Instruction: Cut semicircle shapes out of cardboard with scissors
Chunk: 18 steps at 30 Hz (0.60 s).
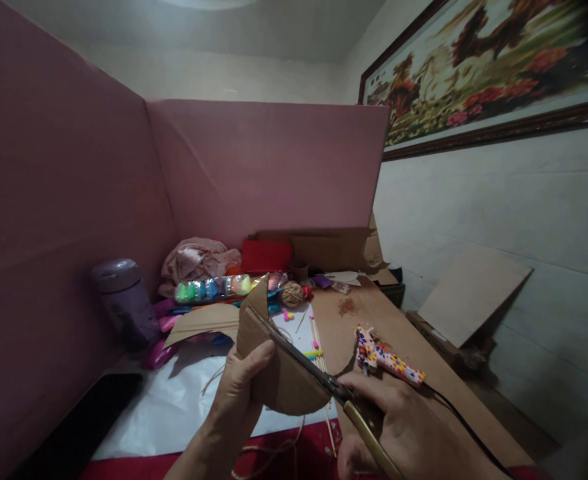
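Note:
My left hand (247,377) grips a brown piece of cardboard (289,387) with a rounded lower edge, its thumb pressed on the near face. My right hand (399,413) is closed round the handles of a pair of scissors (334,385). The scissors' long dark blades lie across the cardboard, pointing up and left. Whether the blades are parted there is hard to see. Just beyond my right hand lies a glue gun (391,360) with a flowered pattern and a black cord.
At the left stand a purple bottle (127,307) and a dark flat object (84,420). Behind the hands are a curved cardboard piece (207,323), a pack of coloured clay (214,288), a twine ball (292,294) and thin sticks (319,343). White sheeting (144,413) covers part of the table.

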Each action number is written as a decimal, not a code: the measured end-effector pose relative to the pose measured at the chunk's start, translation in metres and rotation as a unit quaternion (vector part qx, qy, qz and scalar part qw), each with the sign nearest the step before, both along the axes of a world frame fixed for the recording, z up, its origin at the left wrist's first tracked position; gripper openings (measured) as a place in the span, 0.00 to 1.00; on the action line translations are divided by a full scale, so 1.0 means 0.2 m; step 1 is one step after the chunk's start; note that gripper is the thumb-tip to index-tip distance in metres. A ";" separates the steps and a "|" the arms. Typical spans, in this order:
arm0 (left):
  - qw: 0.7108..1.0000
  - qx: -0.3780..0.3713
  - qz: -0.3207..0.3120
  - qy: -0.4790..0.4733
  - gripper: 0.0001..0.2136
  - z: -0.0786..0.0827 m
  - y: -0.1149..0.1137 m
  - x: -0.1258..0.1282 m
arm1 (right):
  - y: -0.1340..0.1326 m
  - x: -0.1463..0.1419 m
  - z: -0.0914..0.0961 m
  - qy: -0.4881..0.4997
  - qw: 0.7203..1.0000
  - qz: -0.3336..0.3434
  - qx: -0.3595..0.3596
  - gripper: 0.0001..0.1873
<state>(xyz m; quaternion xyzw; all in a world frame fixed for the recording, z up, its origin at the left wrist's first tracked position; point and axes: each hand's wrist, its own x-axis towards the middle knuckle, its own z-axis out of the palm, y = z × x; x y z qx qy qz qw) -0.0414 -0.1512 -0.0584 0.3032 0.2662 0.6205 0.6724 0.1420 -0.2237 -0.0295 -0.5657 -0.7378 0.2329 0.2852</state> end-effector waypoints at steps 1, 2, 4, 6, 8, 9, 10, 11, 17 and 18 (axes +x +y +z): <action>1.000 0.000 -0.002 -0.002 0.27 0.00 0.00 0.00 | 0.00 0.00 0.00 0.000 1.000 0.003 0.000 0.15; 1.000 0.001 -0.005 -0.003 0.27 0.00 0.00 0.00 | 0.00 0.00 0.00 -0.001 1.000 0.005 0.000 0.14; 1.000 0.003 -0.006 -0.006 0.26 0.00 0.00 0.00 | -0.01 0.00 0.01 -0.004 1.000 0.002 0.005 0.11; 1.000 0.004 -0.003 -0.010 0.25 0.00 0.00 0.01 | -0.01 0.00 0.01 0.000 1.000 -0.004 0.014 0.10; 1.000 0.007 -0.008 -0.014 0.24 0.00 -0.01 0.01 | -0.01 0.01 0.02 0.015 1.000 -0.002 0.021 0.11; 1.000 0.008 -0.015 -0.014 0.24 0.00 -0.01 0.01 | -0.01 0.01 0.03 0.021 1.000 0.002 0.020 0.10; 1.000 0.010 -0.024 -0.012 0.24 -0.01 -0.01 0.01 | -0.01 0.00 0.03 0.024 1.000 0.004 0.015 0.09; 0.999 0.013 -0.033 -0.010 0.24 -0.01 -0.01 0.01 | -0.01 0.00 0.04 0.021 1.000 0.004 0.009 0.08; 0.999 0.019 -0.040 -0.005 0.25 -0.04 0.00 0.00 | -0.01 -0.05 0.09 -0.053 0.997 -0.028 -0.038 0.08; 0.999 0.020 -0.041 -0.007 0.25 -0.05 0.00 0.00 | -0.01 -0.06 0.09 -0.064 0.997 -0.030 -0.042 0.08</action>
